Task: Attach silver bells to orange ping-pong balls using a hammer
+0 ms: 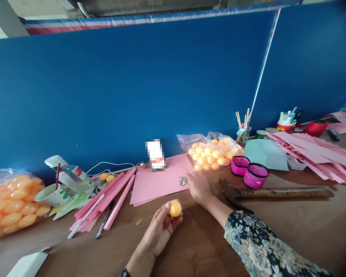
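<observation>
My left hand grips an orange table tennis ball between thumb and fingers, a little above the brown table. Farther forward, my right hand reaches to a small heap of shiny metal pieces lying on pink paper. Its fingertips are at the edge of the heap, but the back of the hand hides most of the fingers, so whether they pinch a piece does not show. Just beyond the right hand sits a clear plastic bag of orange balls.
A hammer and two pink-and-black bands lie to the right. Pink paper strips, a pen, a paper cup and another bag of balls are on the left. A blue partition stands behind.
</observation>
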A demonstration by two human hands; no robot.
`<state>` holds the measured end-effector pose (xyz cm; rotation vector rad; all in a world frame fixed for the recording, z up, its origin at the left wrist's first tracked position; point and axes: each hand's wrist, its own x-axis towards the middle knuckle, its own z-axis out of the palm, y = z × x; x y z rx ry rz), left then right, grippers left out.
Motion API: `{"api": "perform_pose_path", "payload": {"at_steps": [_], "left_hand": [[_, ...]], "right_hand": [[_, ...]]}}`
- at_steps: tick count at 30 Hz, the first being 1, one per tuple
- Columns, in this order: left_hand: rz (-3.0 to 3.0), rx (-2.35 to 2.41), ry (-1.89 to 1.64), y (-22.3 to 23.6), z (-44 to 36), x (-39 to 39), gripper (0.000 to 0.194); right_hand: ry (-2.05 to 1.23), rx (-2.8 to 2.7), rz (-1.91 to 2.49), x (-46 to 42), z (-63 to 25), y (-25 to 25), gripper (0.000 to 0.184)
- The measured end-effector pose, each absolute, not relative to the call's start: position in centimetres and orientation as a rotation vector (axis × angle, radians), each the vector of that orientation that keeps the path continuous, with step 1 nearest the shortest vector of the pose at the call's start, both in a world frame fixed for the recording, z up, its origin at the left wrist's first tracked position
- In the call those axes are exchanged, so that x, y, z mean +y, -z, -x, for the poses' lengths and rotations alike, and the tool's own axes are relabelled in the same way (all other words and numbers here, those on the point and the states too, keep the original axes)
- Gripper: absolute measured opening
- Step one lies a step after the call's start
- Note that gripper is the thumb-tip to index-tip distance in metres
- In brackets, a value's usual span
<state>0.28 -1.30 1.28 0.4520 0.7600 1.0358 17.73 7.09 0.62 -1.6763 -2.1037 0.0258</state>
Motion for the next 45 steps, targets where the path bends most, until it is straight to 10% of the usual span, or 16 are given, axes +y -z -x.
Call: {"api": "perform_pose_path", "payload": {"at_steps": [45], "left_hand": [[-0.429,0.720,-1.080,-0.78,-0.02,-1.28,0.031]], "right_hand": [[-0.019,-2.033,1.668,7.50,-18.41,0.38,0.021]]}}
